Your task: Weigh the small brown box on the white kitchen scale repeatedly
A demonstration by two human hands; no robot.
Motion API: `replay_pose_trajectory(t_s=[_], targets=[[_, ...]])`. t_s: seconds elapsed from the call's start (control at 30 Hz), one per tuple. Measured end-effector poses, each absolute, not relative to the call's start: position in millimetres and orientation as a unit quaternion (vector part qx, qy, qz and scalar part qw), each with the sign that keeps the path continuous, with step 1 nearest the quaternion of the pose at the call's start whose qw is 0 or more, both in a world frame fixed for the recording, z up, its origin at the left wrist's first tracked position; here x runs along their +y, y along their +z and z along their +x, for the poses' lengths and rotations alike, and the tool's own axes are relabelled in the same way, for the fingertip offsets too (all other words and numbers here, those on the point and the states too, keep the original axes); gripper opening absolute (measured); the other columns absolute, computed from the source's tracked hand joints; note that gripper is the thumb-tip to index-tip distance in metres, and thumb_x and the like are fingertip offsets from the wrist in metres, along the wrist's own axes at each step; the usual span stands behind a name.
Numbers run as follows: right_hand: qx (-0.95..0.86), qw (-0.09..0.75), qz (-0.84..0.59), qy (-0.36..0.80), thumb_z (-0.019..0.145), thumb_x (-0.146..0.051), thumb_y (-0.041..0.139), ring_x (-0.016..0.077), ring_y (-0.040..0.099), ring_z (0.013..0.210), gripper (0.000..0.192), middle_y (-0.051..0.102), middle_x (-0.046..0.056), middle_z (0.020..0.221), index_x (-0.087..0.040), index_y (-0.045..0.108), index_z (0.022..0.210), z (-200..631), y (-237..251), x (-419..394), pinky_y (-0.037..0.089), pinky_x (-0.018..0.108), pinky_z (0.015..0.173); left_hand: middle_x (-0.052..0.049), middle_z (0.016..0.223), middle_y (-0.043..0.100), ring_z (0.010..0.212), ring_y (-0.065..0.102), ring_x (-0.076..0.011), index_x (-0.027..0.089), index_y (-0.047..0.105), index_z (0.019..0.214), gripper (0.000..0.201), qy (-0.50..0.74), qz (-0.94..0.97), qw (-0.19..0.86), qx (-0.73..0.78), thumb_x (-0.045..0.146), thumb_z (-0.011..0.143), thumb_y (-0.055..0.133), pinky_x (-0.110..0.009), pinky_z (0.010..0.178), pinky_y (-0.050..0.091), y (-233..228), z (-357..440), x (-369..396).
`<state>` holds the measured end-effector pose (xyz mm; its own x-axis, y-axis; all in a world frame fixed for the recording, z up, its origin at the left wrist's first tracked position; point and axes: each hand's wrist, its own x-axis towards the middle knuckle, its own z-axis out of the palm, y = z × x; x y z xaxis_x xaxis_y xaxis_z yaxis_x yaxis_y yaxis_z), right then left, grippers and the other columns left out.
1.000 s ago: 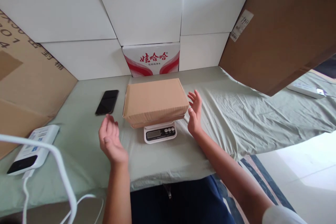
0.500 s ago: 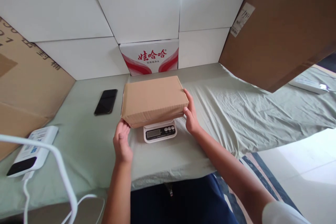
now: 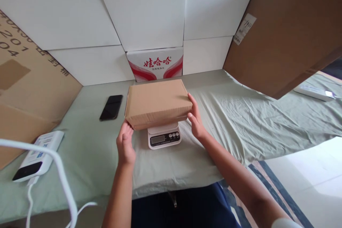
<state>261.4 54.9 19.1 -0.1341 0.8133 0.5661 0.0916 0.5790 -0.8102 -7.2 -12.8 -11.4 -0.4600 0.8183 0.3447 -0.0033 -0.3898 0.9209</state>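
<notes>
A closed brown cardboard box (image 3: 159, 99) is held at both ends above a white kitchen scale (image 3: 165, 139). My left hand (image 3: 125, 144) supports the box's near left corner, its fingers tucked partly under the bottom. At the opposite end, my right hand (image 3: 197, 120) grips the right side with fingers behind and thumb in front. The scale's dark display and buttons face me; most of its platform is hidden under the box. Whether the box touches the platform, I cannot tell. A black phone (image 3: 111, 107) lies left of the box.
White boxes (image 3: 144, 17) form a wall behind, with a red-and-white printed carton (image 3: 156, 64) at its base. Large cardboard pieces stand at left (image 3: 32, 78) and right (image 3: 283, 35). A white power bank (image 3: 40, 156) with a cable lies on the green cloth (image 3: 88, 160).
The view has tilted up slightly, shifting everything a little down and right. A bit more of the scale's platform shows under the box. Both hands keep their hold.
</notes>
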Motion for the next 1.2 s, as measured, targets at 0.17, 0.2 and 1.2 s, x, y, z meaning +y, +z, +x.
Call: replay_pose_trajectory(t_s=[0.17,0.2,1.2], targets=[[-0.675,0.611,-0.310,0.273,0.098,-0.075,0.041,0.0327,0.027,0.162,0.075,0.036,0.002,0.171,-0.035,0.032,0.160,249,44,106,0.021,0.054,0.137,-0.015,0.137,0.069,0.138,0.061,-0.0312,0.020,0.067,0.133,0.072,0.721,0.478,0.278,0.419,0.077,0.089,0.056,-0.044,0.117,0.045,26,-20,62],[-0.672,0.614,-0.310,0.274,0.097,-0.075,0.041,0.0324,0.025,0.163,0.075,0.034,0.002,0.171,-0.035,0.032,0.159,245,43,120,0.019,0.054,0.137,-0.015,0.132,0.071,0.135,0.063,-0.0293,0.021,0.068,0.127,0.068,0.715,0.478,0.288,0.421,0.076,0.089,0.056,-0.043,0.116,0.046,26,-21,80],[-0.574,0.588,-0.393,0.413,0.091,-0.076,0.049,0.0325,0.042,0.156,0.098,0.022,0.015,0.177,-0.030,0.009,0.167,241,-20,171,0.029,0.059,0.131,-0.021,0.154,0.060,0.148,0.054,-0.0301,0.019,0.069,0.136,0.074,0.711,0.376,0.355,0.477,0.074,0.088,0.059,-0.044,0.125,0.038,-28,-13,126]])
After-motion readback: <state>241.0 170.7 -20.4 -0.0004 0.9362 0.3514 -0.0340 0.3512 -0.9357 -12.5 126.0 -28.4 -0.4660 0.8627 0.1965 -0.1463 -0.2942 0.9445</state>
